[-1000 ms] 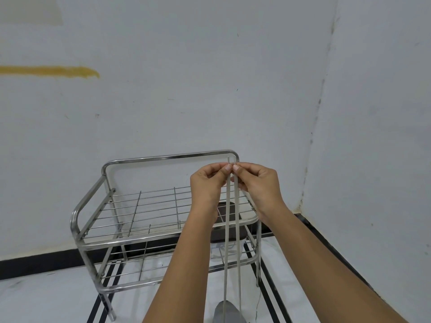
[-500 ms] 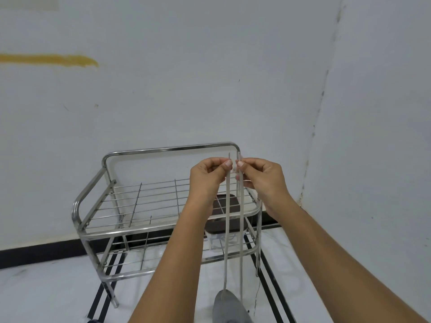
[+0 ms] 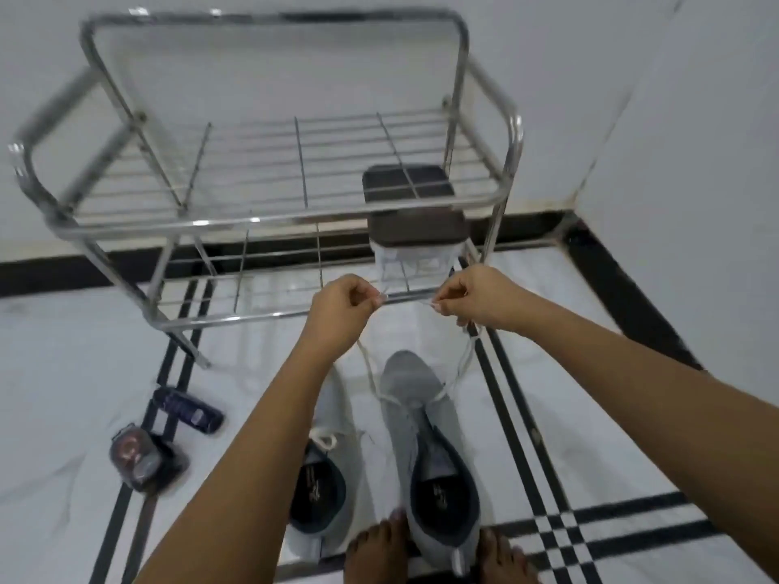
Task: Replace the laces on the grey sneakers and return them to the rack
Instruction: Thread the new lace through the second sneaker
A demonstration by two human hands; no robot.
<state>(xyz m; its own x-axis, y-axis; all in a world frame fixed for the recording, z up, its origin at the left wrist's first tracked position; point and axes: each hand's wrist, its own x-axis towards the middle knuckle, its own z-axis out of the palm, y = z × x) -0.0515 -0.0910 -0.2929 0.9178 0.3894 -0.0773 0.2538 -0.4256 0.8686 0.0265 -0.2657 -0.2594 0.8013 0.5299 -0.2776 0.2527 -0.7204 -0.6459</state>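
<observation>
Two grey sneakers stand on the floor in front of me. The right sneaker (image 3: 425, 448) has a white lace (image 3: 371, 377) threaded through its front eyelets. My left hand (image 3: 341, 309) pinches one end of that lace, and my right hand (image 3: 476, 299) pinches the other end. Both ends run up and apart from the shoe. The left sneaker (image 3: 324, 469) lies partly hidden under my left forearm, with a tied white lace showing. The steel rack (image 3: 269, 221) stands just beyond my hands against the wall.
A clear container with a dark lid (image 3: 415, 229) sits on the rack's lower shelf at the right. Two dark packets (image 3: 185, 408) (image 3: 141, 459) lie on the floor to the left. My bare feet (image 3: 379, 550) flank the right sneaker's heel. Walls close off the far side and right.
My view has tipped down from the wall to the floor. My hands have dropped and spread apart, so the two lace ends now diverge instead of hanging together.
</observation>
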